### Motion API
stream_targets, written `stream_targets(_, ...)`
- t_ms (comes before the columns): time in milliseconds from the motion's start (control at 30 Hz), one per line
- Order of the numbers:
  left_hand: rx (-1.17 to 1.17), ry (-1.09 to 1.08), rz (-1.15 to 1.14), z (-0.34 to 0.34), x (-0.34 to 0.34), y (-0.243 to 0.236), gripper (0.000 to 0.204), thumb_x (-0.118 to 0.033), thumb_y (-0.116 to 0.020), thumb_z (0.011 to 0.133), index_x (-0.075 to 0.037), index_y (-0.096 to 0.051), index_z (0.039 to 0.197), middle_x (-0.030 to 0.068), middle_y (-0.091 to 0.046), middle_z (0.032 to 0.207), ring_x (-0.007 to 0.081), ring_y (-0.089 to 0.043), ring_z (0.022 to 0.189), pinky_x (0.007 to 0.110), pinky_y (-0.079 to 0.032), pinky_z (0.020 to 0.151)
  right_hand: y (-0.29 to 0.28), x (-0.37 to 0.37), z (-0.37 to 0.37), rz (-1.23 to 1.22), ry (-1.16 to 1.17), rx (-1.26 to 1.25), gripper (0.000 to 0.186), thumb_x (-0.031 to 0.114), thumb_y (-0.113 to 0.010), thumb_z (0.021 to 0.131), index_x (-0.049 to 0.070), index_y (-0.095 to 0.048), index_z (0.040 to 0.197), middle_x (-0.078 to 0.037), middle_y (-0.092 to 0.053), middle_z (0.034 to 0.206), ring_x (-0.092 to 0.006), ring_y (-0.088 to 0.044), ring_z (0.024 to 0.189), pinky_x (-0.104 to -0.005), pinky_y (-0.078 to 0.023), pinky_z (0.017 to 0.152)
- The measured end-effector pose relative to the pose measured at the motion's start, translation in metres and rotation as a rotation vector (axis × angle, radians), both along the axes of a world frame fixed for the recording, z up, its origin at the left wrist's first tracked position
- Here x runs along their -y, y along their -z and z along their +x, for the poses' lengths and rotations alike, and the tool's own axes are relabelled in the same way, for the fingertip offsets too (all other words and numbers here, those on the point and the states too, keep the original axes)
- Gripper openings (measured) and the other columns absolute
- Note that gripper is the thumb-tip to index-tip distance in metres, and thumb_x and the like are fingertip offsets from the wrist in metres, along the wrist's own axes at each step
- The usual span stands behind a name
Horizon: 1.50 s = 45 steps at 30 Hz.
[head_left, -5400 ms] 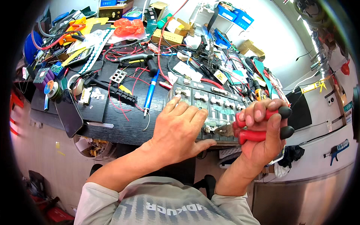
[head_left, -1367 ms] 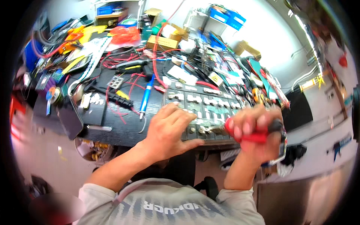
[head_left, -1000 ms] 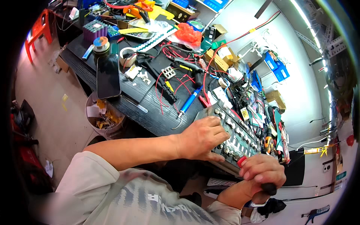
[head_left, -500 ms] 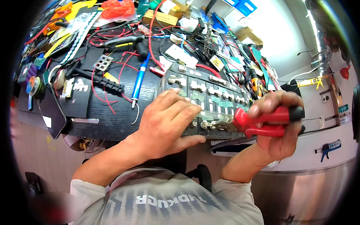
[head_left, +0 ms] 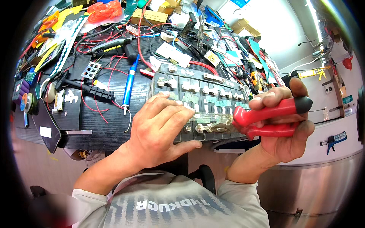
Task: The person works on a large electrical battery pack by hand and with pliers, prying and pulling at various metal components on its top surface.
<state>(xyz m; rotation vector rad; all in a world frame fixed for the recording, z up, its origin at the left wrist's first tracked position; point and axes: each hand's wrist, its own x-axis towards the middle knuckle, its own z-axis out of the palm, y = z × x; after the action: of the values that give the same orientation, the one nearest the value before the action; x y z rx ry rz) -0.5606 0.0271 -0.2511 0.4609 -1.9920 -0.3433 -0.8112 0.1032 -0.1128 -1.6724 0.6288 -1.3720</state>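
Note:
A dark grey battery pack (head_left: 198, 95) with rows of metal terminals and bits of green tape lies at the front edge of the workbench. My left hand (head_left: 154, 123) rests across its near left corner, fingers stretched over the top and thumb apart along the near side. In my right hand (head_left: 285, 146) are red-handled pliers (head_left: 268, 114) with a black-tipped grip. Their handles stand spread between my fingers and thumb. The jaws point left over the pack's near right part, and their tips are hard to make out there.
A blue tube (head_left: 131, 81) and a black ribbed-handled tool (head_left: 91, 89) lie left of the pack. Red wires and a black glue gun (head_left: 114, 45) are beyond. Cardboard boxes (head_left: 149, 17) and tangled cables crowd the back. A black chair (head_left: 205, 176) stands below the bench.
The bench and pack sit slightly further left in view. My right hand has spread its fingers and thumb, and the pliers' handles have come further apart. My left hand stays on the pack.

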Motion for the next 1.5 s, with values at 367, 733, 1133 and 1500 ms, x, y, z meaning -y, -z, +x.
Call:
stream_targets(367, 0.009, -0.003, -0.005, 0.000, -0.001, -0.001, 0.071, -0.043, -0.100, 0.067, -0.003, -0.073, 0.118, 0.0121, -0.075, 0.108, 0.0324, -0.072, 0.104, 0.054, -0.054, 0.107, 0.004, 0.012, 0.014, -0.013, -0.052, -0.112, 0.071, 0.057, -0.059, 0.109, 0.004, -0.047, 0.155, -0.018, -0.067, 0.122, -0.0347, -0.069, 0.111, -0.0524, -0.056, 0.103)
stream_targets(733, -0.002, -0.036, 0.004, 0.001, -0.004, 0.002, 0.076, -0.039, -0.099, 0.068, -0.004, -0.069, 0.129, 0.0145, -0.074, 0.121, 0.0361, -0.069, 0.119, 0.049, -0.054, 0.108, 0.014, 0.013, 0.026, -0.007, -0.063, 0.093, 0.037, 0.033, -0.069, 0.107, 0.004, -0.055, 0.124, -0.016, -0.065, 0.096, -0.0265, -0.066, 0.084, -0.0498, -0.057, 0.084)
stream_targets(1133, 0.016, -0.011, -0.050, 0.005, -0.002, 0.015, 0.099, -0.053, -0.095, 0.070, 0.001, -0.059, 0.145, 0.0176, -0.071, 0.120, 0.0365, -0.065, 0.118, 0.048, -0.053, 0.106, 0.027, -0.021, 0.043, -0.332, 0.027, 0.021, 0.061, 0.060, -0.068, 0.102, 0.001, -0.058, 0.115, -0.019, -0.066, 0.088, -0.0307, -0.065, 0.071, -0.0464, -0.057, 0.066)
stream_targets(1500, -0.075, -0.018, -0.063, 0.001, 0.006, 0.032, 0.122, -0.050, -0.098, 0.061, 0.008, -0.044, 0.154, 0.0220, -0.066, 0.116, 0.0398, -0.062, 0.115, 0.048, -0.050, 0.103, 0.010, -0.004, 0.056, -0.177, 0.109, -0.037, 0.048, 0.052, -0.064, 0.108, 0.005, -0.057, 0.119, -0.010, -0.062, 0.094, -0.0232, -0.062, 0.077, -0.0398, -0.053, 0.075)
